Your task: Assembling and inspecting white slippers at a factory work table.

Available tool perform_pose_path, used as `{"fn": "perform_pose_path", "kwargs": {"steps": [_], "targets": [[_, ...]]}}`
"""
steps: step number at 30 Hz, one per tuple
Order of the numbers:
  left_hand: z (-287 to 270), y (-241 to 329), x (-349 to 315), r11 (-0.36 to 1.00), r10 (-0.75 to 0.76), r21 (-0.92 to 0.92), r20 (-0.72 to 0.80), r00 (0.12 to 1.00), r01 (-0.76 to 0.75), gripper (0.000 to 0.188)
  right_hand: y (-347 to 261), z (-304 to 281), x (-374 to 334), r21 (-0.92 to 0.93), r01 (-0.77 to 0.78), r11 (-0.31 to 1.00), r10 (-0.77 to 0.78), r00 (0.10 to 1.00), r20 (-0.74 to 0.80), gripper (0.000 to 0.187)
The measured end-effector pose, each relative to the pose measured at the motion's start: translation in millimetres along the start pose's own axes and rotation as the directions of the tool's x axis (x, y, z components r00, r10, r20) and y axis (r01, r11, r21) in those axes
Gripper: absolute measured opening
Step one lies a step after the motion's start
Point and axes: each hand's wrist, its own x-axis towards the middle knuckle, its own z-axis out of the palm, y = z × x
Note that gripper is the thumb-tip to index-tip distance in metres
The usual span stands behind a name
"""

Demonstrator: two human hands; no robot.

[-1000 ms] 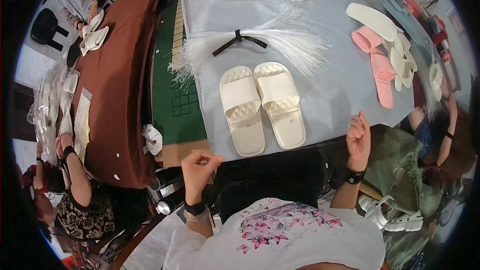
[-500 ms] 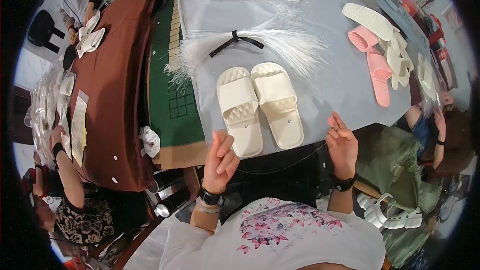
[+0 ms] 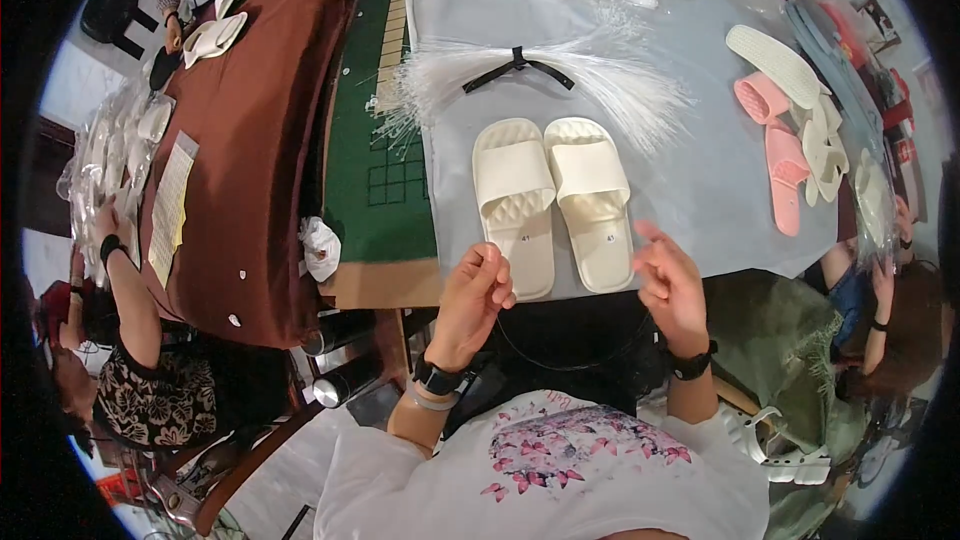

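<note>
Left hand: fingers pinched on one end of a thin black cord, raised over the near table edge.
Right hand: fingers loosely open; whether it has the cord's other end, I cannot tell.
Cord: hangs in a loop between both hands.
Slippers: cream pair lies side by side on the grey table, just beyond the hands.
Far: white strand bundle with a black tie.

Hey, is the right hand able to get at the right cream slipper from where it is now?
Probably yes. The right hand hovers at the table edge right beside the heel of the right cream slipper, and nothing lies between them. Its fingers look pinched on a thin dark cord.
</note>
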Motion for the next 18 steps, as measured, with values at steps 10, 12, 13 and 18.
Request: {"fn": "perform_pose_path", "kwargs": {"steps": [10,12,13,18], "targets": [[20,-6,-18,0.979,-0.166,0.15,0.204,0.965,0.136,0.018,11,63,21,-0.568,-0.027,0.822,0.202,0.947,0.248,0.023],[21,-5,-19,0.975,-0.185,0.157,0.182,0.966,0.157,0.019,17,60,25,-0.592,0.026,0.806,0.157,0.954,0.255,0.022],[21,-4,-18,0.961,-0.184,0.236,0.148,0.972,0.146,0.019,19,59,27,-0.612,0.079,0.787,0.108,0.959,0.263,0.021],[14,3,-7,0.928,-0.206,0.321,0.017,0.978,0.19,0.014,19,42,54,-0.796,0.19,0.575,0.03,0.967,0.253,0.02]]}}
